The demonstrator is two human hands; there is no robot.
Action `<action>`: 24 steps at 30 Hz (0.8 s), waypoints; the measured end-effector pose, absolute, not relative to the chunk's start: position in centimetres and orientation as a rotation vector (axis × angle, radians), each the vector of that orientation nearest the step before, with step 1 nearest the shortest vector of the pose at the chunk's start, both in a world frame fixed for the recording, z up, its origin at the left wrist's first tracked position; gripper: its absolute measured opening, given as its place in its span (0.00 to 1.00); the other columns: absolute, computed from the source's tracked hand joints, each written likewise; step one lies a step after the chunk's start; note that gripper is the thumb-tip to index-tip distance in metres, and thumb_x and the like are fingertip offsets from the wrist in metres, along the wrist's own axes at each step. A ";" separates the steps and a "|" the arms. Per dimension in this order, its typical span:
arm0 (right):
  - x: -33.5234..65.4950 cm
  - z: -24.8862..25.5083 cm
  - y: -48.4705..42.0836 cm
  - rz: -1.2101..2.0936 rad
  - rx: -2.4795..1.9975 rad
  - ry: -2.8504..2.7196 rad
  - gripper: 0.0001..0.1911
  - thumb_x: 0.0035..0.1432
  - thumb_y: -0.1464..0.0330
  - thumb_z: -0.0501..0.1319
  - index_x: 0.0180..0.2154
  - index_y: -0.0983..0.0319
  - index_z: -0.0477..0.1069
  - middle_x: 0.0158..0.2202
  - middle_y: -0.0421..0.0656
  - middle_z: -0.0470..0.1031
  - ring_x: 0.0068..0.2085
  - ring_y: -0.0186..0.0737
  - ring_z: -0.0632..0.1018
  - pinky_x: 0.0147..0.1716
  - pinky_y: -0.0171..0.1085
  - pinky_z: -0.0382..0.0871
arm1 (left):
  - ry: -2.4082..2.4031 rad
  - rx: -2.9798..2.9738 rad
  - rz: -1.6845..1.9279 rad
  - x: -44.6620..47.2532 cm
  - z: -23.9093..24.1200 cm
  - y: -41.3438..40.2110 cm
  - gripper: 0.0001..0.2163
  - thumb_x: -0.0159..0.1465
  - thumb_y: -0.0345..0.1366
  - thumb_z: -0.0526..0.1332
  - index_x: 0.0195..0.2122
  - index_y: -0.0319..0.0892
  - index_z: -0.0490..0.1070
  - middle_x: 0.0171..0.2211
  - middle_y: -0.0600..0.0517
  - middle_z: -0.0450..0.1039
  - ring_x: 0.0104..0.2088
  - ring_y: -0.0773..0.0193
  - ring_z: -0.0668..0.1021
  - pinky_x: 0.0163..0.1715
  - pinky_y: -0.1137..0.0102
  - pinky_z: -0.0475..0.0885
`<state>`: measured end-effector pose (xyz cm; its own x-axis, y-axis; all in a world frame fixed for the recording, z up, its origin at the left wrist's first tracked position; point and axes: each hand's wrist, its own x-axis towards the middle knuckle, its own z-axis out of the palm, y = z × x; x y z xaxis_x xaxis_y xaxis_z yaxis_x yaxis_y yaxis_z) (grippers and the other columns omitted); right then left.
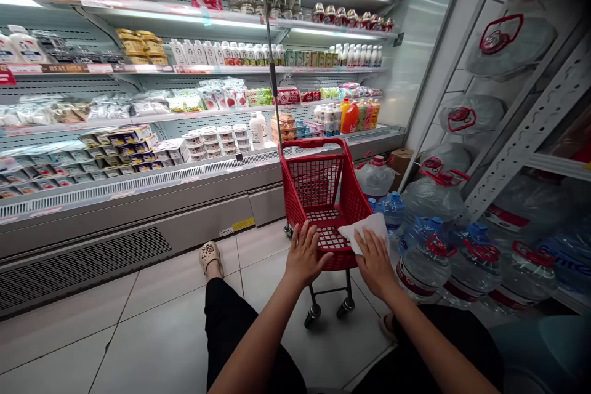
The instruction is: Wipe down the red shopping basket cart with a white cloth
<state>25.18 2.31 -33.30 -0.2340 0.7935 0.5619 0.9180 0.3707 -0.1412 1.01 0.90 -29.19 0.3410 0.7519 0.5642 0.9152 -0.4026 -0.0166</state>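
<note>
A small red plastic shopping cart [318,188] on wheels stands on the tiled floor in front of me, with an upright metal pole [272,74] rising from its far side. My left hand [305,255] grips the cart's near rim, fingers curled over it. My right hand [375,261] presses a white cloth [364,231] flat against the rim's right corner, fingers spread on the cloth. The basket looks empty.
A long open chiller [138,135] stocked with yogurt, milk and drinks runs along the left and back. Large water jugs [429,258] sit on the floor and on a metal rack [530,129] to the right. My legs and a sandalled foot [211,255] show below.
</note>
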 end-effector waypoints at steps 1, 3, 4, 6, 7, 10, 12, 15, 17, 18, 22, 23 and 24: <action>24.0 -33.4 1.8 -0.291 -1.437 -2.093 0.42 0.70 0.71 0.46 0.75 0.53 0.23 0.78 0.44 0.40 0.75 0.55 0.53 0.71 0.61 0.52 | -1.486 -2.273 -0.698 1.4 -29.5 0.8 0.30 0.72 0.56 0.54 0.64 0.37 0.66 0.69 0.43 0.65 0.75 0.48 0.51 0.75 0.47 0.47; 21.4 -33.3 0.4 -0.263 -1.358 -2.135 0.44 0.69 0.71 0.47 0.75 0.53 0.23 0.78 0.45 0.41 0.75 0.55 0.52 0.71 0.61 0.51 | -1.500 -2.261 -0.686 2.0 -30.0 0.4 0.29 0.71 0.54 0.56 0.64 0.35 0.65 0.68 0.41 0.65 0.76 0.47 0.49 0.75 0.47 0.46; 20.1 -33.2 -0.3 -0.239 -1.319 -2.160 0.44 0.68 0.72 0.47 0.76 0.54 0.23 0.78 0.45 0.42 0.75 0.54 0.52 0.71 0.61 0.51 | -1.501 -2.259 -0.665 2.2 -30.2 0.0 0.29 0.70 0.51 0.57 0.65 0.33 0.64 0.68 0.39 0.64 0.76 0.46 0.47 0.75 0.46 0.46; 18.3 -32.9 -1.6 -0.185 -1.245 -2.203 0.45 0.67 0.73 0.47 0.76 0.56 0.24 0.77 0.45 0.45 0.75 0.53 0.53 0.72 0.60 0.51 | -1.480 -2.262 -0.610 2.5 -30.6 -0.7 0.31 0.68 0.45 0.58 0.68 0.32 0.60 0.70 0.37 0.61 0.76 0.42 0.46 0.74 0.42 0.46; 17.9 -32.8 -2.1 -0.159 -1.217 -2.217 0.45 0.66 0.73 0.47 0.76 0.57 0.24 0.77 0.46 0.47 0.75 0.52 0.55 0.72 0.60 0.51 | -1.465 -2.265 -0.591 2.6 -30.8 -1.1 0.33 0.67 0.42 0.59 0.70 0.32 0.57 0.70 0.36 0.60 0.76 0.41 0.47 0.73 0.40 0.46; 18.5 -32.3 -3.2 -0.112 -1.164 -2.257 0.44 0.66 0.73 0.47 0.76 0.57 0.28 0.76 0.44 0.52 0.74 0.48 0.57 0.72 0.56 0.52 | -1.434 -2.275 -0.608 2.3 -30.7 -2.0 0.34 0.67 0.41 0.58 0.72 0.34 0.55 0.70 0.37 0.60 0.75 0.41 0.50 0.73 0.42 0.45; 20.3 -32.1 -3.6 -0.092 -1.138 -2.294 0.42 0.66 0.72 0.47 0.77 0.54 0.32 0.76 0.42 0.53 0.74 0.47 0.57 0.72 0.55 0.52 | -1.388 -2.314 -0.626 1.6 -30.0 -1.9 0.33 0.70 0.47 0.57 0.73 0.38 0.54 0.71 0.41 0.61 0.75 0.46 0.54 0.74 0.47 0.44; 23.7 -32.1 -3.4 -0.070 -1.159 -2.289 0.40 0.68 0.69 0.46 0.77 0.51 0.35 0.75 0.40 0.54 0.74 0.49 0.57 0.72 0.57 0.52 | -1.323 -2.366 -0.606 -0.1 -28.1 -0.5 0.39 0.69 0.60 0.56 0.75 0.45 0.51 0.75 0.45 0.53 0.74 0.49 0.56 0.75 0.49 0.44; 25.9 -32.3 -3.0 -0.062 -1.223 -2.237 0.39 0.69 0.69 0.45 0.76 0.50 0.35 0.75 0.38 0.54 0.74 0.48 0.56 0.72 0.58 0.51 | -1.381 -2.325 -0.624 -1.3 -26.8 0.7 0.37 0.69 0.61 0.57 0.74 0.51 0.54 0.76 0.47 0.48 0.75 0.48 0.53 0.74 0.47 0.46; 26.8 -32.4 -2.8 -0.058 -1.264 -2.204 0.38 0.69 0.70 0.44 0.76 0.49 0.35 0.75 0.38 0.54 0.75 0.48 0.55 0.72 0.58 0.51 | -1.410 -2.303 -0.638 -1.7 -26.4 1.3 0.35 0.69 0.60 0.58 0.73 0.54 0.56 0.77 0.49 0.47 0.75 0.48 0.51 0.74 0.46 0.46; 27.9 -32.9 -2.4 -0.105 -1.420 -2.056 0.38 0.70 0.71 0.41 0.76 0.48 0.33 0.76 0.39 0.51 0.75 0.49 0.53 0.71 0.61 0.53 | -1.412 -2.293 -0.670 -1.1 -26.1 2.4 0.30 0.72 0.53 0.58 0.73 0.58 0.55 0.77 0.51 0.46 0.76 0.49 0.50 0.73 0.48 0.50; 27.4 -32.8 -2.4 -0.135 -1.436 -2.036 0.38 0.70 0.72 0.41 0.76 0.49 0.32 0.77 0.40 0.50 0.75 0.51 0.52 0.71 0.62 0.53 | -1.408 -2.292 -0.677 -0.4 -26.3 2.3 0.31 0.72 0.53 0.58 0.74 0.58 0.54 0.77 0.50 0.46 0.76 0.49 0.50 0.73 0.48 0.51; 26.6 -32.7 -2.5 -0.164 -1.439 -2.025 0.39 0.70 0.72 0.42 0.76 0.49 0.31 0.77 0.42 0.48 0.75 0.52 0.52 0.71 0.63 0.53 | -1.410 -2.284 -0.686 0.4 -26.6 2.1 0.31 0.72 0.53 0.58 0.74 0.57 0.53 0.77 0.49 0.46 0.76 0.49 0.50 0.73 0.48 0.52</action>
